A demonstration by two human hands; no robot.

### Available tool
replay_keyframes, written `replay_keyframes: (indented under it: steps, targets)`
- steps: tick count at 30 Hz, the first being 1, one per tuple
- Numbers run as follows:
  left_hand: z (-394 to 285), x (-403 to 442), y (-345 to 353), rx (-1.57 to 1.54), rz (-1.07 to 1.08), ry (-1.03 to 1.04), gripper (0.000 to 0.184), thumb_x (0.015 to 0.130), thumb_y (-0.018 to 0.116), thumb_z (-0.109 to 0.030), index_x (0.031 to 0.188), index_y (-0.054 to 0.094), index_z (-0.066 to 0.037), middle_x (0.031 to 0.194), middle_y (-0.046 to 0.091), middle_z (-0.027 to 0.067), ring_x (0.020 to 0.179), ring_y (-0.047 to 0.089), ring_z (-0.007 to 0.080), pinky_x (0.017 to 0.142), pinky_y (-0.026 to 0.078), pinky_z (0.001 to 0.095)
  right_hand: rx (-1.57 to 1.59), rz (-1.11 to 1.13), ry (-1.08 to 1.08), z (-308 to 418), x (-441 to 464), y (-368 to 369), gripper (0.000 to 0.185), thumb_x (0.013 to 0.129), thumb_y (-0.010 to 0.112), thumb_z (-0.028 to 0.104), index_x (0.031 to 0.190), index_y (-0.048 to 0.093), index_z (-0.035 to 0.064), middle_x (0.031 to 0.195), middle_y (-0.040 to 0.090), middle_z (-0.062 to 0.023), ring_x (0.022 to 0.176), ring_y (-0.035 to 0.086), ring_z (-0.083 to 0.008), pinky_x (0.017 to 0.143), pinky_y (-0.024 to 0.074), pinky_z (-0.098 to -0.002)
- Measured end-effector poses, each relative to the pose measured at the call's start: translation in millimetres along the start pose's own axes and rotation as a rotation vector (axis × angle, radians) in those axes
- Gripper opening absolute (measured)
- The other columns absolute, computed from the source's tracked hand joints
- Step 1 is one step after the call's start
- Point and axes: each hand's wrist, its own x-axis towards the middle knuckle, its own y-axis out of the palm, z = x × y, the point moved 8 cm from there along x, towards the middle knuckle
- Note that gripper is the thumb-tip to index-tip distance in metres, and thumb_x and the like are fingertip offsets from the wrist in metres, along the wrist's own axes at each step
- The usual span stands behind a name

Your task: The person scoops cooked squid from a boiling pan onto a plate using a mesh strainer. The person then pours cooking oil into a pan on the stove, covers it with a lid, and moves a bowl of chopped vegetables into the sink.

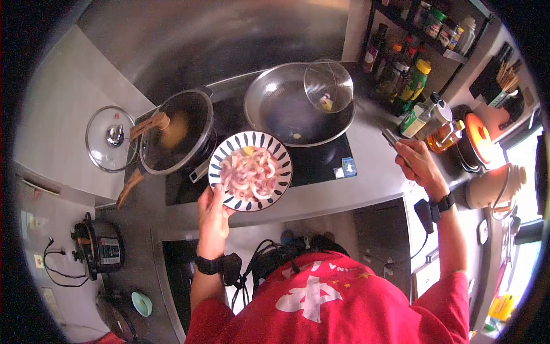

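Note:
My left hand [213, 217] is closed on the rim of a patterned plate [215, 153] with pinkish raw sliced pieces [249, 175] on it. The plate is just in front of the wok [266, 97], near the stove's edge. At the right, my right hand [417, 160] grips the handle of a wire strainer [327, 86]. The strainer's round mesh hangs over the right side of the wok, with a few small pale and purplish bits in or beneath it. A small yellowish piece [297, 136] lies low in the wok.
Left of the wok stands a pot [197, 137] with a wooden utensil [152, 123] across it, beside a glass lid [100, 137]. Bottles [415, 83] and an orange-lidded pot [477, 135] line the right. A cooker [106, 246] and green bowl [141, 304] are lower left.

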Motion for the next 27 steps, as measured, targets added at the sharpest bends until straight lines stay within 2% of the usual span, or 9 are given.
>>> replay_keyframes:
  steps: [1,7,12,14,15,16,18,24,27]
  targets:
    - [0,0,0,-0.003,-0.004,0.005,0.042,0.098,0.057,-0.031,0.126,0.054,-0.001,0.122,0.063,0.0114,0.106,0.065,0.0223,0.088,0.056,0.0409,-0.037,-0.019,0.006,2,1,-1,0.029,0.099,0.054,0.025,0.078,0.051,0.0053,0.059,0.047,0.0023,0.038,0.036,-0.0021,0.032,0.025,-0.0199]
    - [6,-1,-7,0.006,-0.064,0.0,0.042,0.099,0.056,-0.032,0.126,0.053,-0.001,0.122,0.063,0.0112,0.107,0.065,0.0225,0.088,0.055,0.0413,-0.157,0.068,0.114,1,-9,3,0.031,0.098,0.055,0.024,0.073,0.052,0.0056,0.06,0.049,0.0008,0.038,0.037,-0.0036,0.032,0.0267,-0.0218]
    - [5,-5,-6,0.0,-0.092,0.014,0.041,0.099,0.056,-0.032,0.125,0.054,-0.001,0.122,0.063,0.0115,0.107,0.065,0.0225,0.089,0.055,0.0413,-0.017,0.171,0.183,-14,-17,20,0.028,0.098,0.055,0.025,0.078,0.054,0.0048,0.06,0.051,-0.0003,0.038,0.038,-0.0036,0.031,0.0268,-0.0208]
    - [3,-8,-6,-0.023,-0.118,0.01,0.033,0.097,0.059,-0.031,0.12,0.057,-0.006,0.113,0.066,0.0079,0.097,0.067,0.0176,0.081,0.058,0.0374,0.172,0.21,0.256,-19,-22,32,0.029,0.098,0.055,0.027,0.081,0.054,0.0035,0.059,0.05,0.0001,0.037,0.038,-0.003,0.03,0.0263,-0.0195]
    - [2,-9,-6,-0.022,-0.118,0.011,0.033,0.097,0.059,-0.031,0.12,0.057,-0.006,0.113,0.066,0.0079,0.097,0.067,0.0176,0.081,0.058,0.0374,0.188,0.269,0.275,-20,-25,37,0.028,0.099,0.053,0.028,0.092,0.057,0.0004,0.061,0.048,0.0004,0.038,0.036,-0.0023,0.03,0.0257,-0.0183]
    - [2,-10,-6,-0.027,-0.117,0.002,0.033,0.097,0.06,-0.031,0.119,0.058,-0.007,0.113,0.066,0.0076,0.097,0.067,0.0177,0.081,0.058,0.0376,0.189,0.27,0.275,-17,-26,40,0.028,0.099,0.053,0.028,0.092,0.057,0.0004,0.061,0.048,0.0004,0.038,0.036,-0.0023,0.03,0.0257,-0.0183]
    - [3,-10,-7,-0.031,-0.117,-0.006,0.032,0.097,0.06,-0.031,0.118,0.058,-0.007,0.112,0.066,0.0072,0.096,0.067,0.0179,0.081,0.058,0.0378,0.44,0.277,0.412,-17,-33,54,0.034,0.102,0.046,0.025,0.121,0.056,-0.0014,0.061,0.043,0.0034,0.039,0.033,-0.001,0.03,0.024,-0.0164]
    - [3,-10,-7,-0.034,-0.133,-0.02,0.032,0.097,0.06,-0.03,0.118,0.058,-0.007,0.114,0.066,0.0083,0.097,0.067,0.0189,0.082,0.058,0.0389,0.711,0.36,0.476,-45,-25,68,0.036,0.103,0.043,0.024,0.123,0.05,-0.0051,0.066,0.045,0.0001,0.039,0.032,-0.0017,0.029,0.0267,-0.0161]
    - [4,-9,-11,-0.026,-0.11,-0.012,0.04,0.097,0.059,-0.032,0.121,0.056,0.0,0.119,0.064,0.0122,0.103,0.066,0.0233,0.086,0.056,0.0421,0.816,0.396,0.515,-42,-32,79,0.037,0.104,0.041,0.023,0.126,0.047,-0.006,0.066,0.045,-0.0005,0.038,0.033,-0.0021,0.029,0.0282,-0.0166]
